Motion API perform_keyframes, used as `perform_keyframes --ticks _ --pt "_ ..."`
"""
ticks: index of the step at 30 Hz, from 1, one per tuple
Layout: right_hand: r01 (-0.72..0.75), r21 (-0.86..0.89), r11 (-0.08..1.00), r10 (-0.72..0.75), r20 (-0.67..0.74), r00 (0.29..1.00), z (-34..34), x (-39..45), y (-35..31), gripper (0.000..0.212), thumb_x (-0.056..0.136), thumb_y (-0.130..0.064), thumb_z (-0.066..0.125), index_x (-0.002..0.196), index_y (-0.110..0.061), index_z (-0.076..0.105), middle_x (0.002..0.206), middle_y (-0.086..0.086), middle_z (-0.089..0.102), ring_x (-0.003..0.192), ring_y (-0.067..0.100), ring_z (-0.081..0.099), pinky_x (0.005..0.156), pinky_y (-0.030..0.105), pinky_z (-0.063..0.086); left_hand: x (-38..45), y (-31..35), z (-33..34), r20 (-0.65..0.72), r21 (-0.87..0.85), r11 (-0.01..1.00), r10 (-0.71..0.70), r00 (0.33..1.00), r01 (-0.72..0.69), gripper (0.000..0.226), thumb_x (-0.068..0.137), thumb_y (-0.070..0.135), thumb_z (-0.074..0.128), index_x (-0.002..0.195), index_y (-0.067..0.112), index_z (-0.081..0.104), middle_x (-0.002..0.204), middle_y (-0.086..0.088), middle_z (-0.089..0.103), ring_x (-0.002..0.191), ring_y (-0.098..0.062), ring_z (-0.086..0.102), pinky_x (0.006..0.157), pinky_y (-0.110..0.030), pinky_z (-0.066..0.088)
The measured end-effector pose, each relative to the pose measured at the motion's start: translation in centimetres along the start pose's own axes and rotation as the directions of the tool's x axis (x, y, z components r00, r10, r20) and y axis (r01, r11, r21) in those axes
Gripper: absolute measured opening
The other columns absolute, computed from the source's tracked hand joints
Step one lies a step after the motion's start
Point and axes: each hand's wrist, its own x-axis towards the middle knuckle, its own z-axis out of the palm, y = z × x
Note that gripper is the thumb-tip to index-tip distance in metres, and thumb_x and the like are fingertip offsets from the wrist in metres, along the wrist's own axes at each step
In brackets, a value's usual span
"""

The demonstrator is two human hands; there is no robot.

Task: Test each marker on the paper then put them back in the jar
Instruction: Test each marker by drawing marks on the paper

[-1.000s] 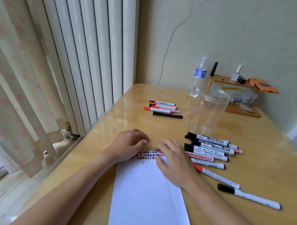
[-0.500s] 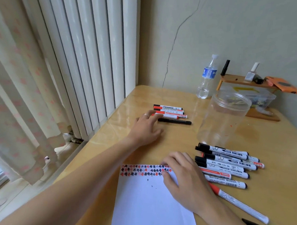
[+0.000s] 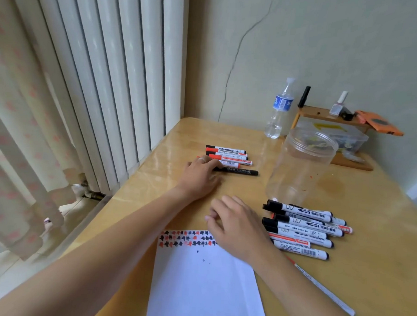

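Left hand [image 3: 200,175], fingers loosely curled on the black marker [image 3: 238,171] at frame centre w/ grip unclear, should pinch mid-barrel; right hand [image 3: 235,227] relaxed, empty, steadying white paper sheet [image 3: 204,282].

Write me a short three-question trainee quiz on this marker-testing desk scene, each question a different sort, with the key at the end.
1. True or false: the clear plastic jar holds several markers.
2. Multiple choice: the left hand reaches for A) the clear water bottle with a blue label, B) the small far group of red and black markers, C) the wooden shelf.
3. Fill in: the red and black test marks run along the ___ edge of the white paper sheet.

Key: 1 false, the jar looks empty. 2 B. 3 top; the right hand hovers beside them, near the larger pile of white-barrelled markers.
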Motion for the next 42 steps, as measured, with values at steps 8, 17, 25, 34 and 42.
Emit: perform_keyframes --ticks 8,17,25,34,42 --pt "-0.026 0.031 0.999 0.024 0.071 0.997 0.4 0.4 0.4 0.021 0.097 -0.043 0.047 0.086 -0.027 0.039 0.086 -0.009 0.043 0.089 0.013 0.043 0.067 0.03 0.035 1.5 -0.6 0.8 -0.057 0.037 0.998 0.047 0.997 -0.045 0.039 0.086 0.037 0.068 0.123 0.028 0.059 0.124 0.0 0.055 0.118 -0.026 0.051 0.089 -0.037 0.031" --pt "-0.045 0.065 0.997 0.04 0.076 0.996 0.2 0.7 0.4 0.021 0.096 -0.042 0.045 0.083 -0.027 0.038 0.084 -0.008 0.043 0.087 0.012 0.043 0.067 0.031 0.035 5.8 0.0 1.7 0.25 0.101 0.992 0.046 0.967 -0.074 0.109 0.073 0.094 0.048 0.162 0.046 0.008 0.172 0.004 -0.013 0.157 -0.023 -0.019 0.124 -0.058 -0.008" --pt "-0.031 0.095 0.995 0.023 0.086 0.996 0.3 0.8 0.7 0.022 0.099 -0.045 0.046 0.085 -0.028 0.041 0.086 -0.009 0.045 0.089 0.012 0.043 0.067 0.03 0.034 10.1 -0.5 1.8 0.433 0.279 0.951 -0.005 0.901 -0.129 0.115 0.063 0.104 0.026 0.16 0.045 0.006 0.164 -0.003 0.023 0.152 -0.031 0.014 0.118 -0.064 0.01" --pt "-0.036 0.081 0.996 0.032 0.05 0.998 0.3 0.7 0.6 0.023 0.097 -0.039 0.049 0.082 -0.025 0.039 0.084 -0.008 0.046 0.087 0.013 0.043 0.066 0.033 0.038 6.7 -1.7 1.1 0.279 0.203 0.961 0.125 0.952 -0.185 0.086 0.084 0.086 0.037 0.153 0.034 0.034 0.136 -0.006 0.044 0.127 -0.029 0.038 0.104 -0.045 0.033" --pt "-0.049 0.164 0.985 0.078 -0.175 0.982 0.8 0.5 0.7 0.016 0.096 -0.025 0.054 0.083 -0.018 0.048 0.085 -0.005 0.048 0.083 0.017 0.049 0.064 0.039 0.047 -0.3 -1.2 -2.3 0.298 0.205 0.969 0.07 0.952 -0.135 0.087 0.08 0.083 0.023 0.144 0.029 0.043 0.13 -0.005 0.044 0.122 -0.025 0.037 0.101 -0.043 0.033"
